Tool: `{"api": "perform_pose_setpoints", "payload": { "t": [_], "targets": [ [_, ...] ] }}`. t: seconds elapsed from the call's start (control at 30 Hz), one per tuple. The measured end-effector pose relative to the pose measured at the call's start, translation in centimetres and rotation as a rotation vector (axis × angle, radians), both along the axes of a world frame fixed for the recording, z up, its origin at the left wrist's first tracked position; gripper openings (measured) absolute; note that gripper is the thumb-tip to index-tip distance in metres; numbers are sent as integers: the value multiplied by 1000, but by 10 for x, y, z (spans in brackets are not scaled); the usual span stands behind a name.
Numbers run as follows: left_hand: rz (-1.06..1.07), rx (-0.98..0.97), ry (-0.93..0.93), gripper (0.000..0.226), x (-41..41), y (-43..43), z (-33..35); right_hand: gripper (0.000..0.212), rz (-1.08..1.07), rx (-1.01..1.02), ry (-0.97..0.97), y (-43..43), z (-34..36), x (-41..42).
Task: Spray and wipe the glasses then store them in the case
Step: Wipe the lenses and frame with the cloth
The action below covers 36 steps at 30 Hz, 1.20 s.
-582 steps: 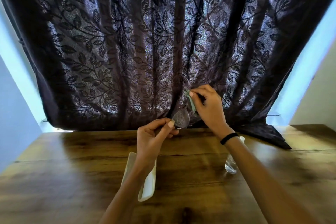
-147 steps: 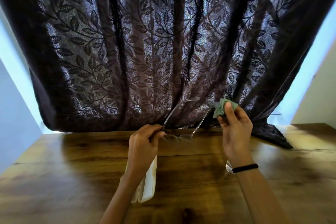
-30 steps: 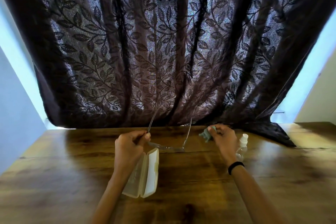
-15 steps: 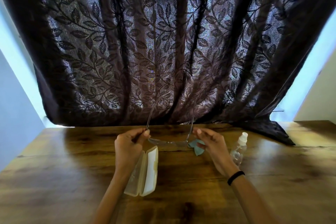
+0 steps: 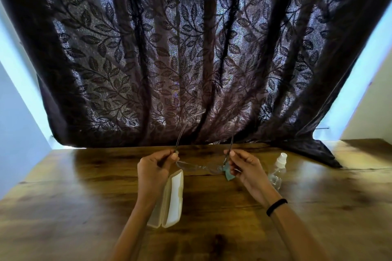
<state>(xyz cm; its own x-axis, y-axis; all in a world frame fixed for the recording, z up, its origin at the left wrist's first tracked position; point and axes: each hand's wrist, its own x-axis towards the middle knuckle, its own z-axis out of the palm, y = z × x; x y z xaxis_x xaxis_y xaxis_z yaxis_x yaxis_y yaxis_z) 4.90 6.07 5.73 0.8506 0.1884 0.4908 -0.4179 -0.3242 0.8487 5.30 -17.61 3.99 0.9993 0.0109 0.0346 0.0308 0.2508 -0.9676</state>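
Since the lenses are clear, the glasses (image 5: pixel 199 168) nearly vanish against the wood, held just above the desk (image 5: pixel 84 197) with both temples up: left hand (image 5: pixel 154 167) pinching one hinge, right hand (image 5: pixel 244 165) pinching the other. One teal cloth (image 5: pixel 228 172) peeks out, mostly hidden under the right hand. One open case (image 5: pixel 171 199) sits partly behind the left wrist, and one spray bottle (image 5: pixel 276 170) stands just right of the right hand.

Right hand (image 5: pixel 244 165) newly pinching the glasses (image 5: pixel 201 168) at their right hinge, cloth (image 5: pixel 228 174) underneath.
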Motion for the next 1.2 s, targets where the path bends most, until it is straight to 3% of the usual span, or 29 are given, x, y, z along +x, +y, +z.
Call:
{"api": "perform_pose_setpoints", "payload": {
  "t": [0.27, 0.47, 0.7, 0.8, 0.9, 1.2],
  "targets": [
    [-18, 173, -134, 24, -2, 2, -8, 24, 51, 118, 49, -13, -2, 2],
    [-9, 269, -196, 24, -2, 2, -12, 16, 51, 57, -7, -15, -5, 1],
    [-11, 146, -161, 22, 0, -4, -12, 10, -33, -242, -183, -4, -1, 0],
    [-13, 122, -154, 22, -1, -8, -11, 15, -20, -531, -265, 1, 1, 0],
    [-21, 120, -160, 23, -1, -11, -10, 7, -33, -760, -339, 8, 1, 0],
    [45, 107, -229, 20, -2, -12, -7, 11, -135, -825, -367, 11, 1, 1]
  ]
}}
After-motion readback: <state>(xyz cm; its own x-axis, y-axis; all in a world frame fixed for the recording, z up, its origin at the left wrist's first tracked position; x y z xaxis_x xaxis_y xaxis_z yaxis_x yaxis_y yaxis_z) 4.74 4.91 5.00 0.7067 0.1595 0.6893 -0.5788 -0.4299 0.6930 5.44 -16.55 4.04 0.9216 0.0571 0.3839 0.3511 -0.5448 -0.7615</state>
